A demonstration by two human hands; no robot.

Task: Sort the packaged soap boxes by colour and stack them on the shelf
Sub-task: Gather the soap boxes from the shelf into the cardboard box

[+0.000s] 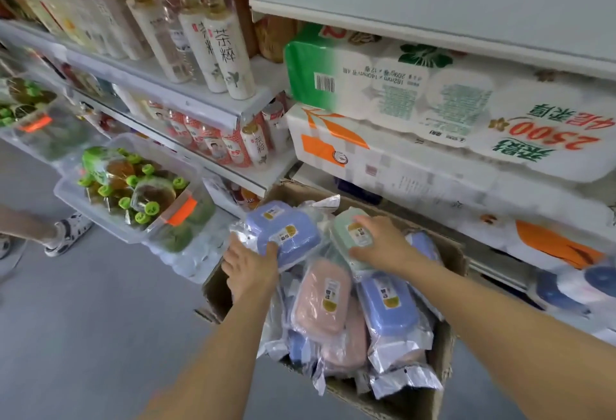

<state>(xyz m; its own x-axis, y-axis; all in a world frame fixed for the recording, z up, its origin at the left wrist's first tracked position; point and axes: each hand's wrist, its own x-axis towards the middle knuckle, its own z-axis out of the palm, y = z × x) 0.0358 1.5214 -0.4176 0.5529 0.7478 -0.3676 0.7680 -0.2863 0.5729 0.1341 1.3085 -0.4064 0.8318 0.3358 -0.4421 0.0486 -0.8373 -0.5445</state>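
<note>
Forearms come in from the bottom of the frame, both yours, reaching down into an open brown cardboard box (446,396) sitting on the grey floor (83,336). Nearest you in that box there's a blue plastic soap box in a clear wrapper (388,306), and just left of it a pink plastic soap box, wrapped the same way (321,299), lying on top of more pink and blue ones with crinkly silver bag ends sticking out.

Your left hand (250,268) has its grip curled round the near edge of another blue wrapped soap box (283,229), which sits tilted at the far left of the pile. Your right hand (383,243) lies on top of a pale green wrapped soap box (346,236); the fingers bend over its top, thumb at its near side, so that grip looks closed on it too. So all the soap boxes are in the carton, colours mixed.

Behind the box, on the right, white metal shelves (433,19) hold big packs of toilet tissue, a green-and-white pack (383,86) stacked on an orange-and-white pack (350,153). Left of that, clear plastic bins of green-capped bottles (133,193) stand near the floor, and rows of cream-labelled tea bottles (226,53) fill the shelves above. Someone's leg and patterned shoe (66,229) show at the far left edge.
</note>
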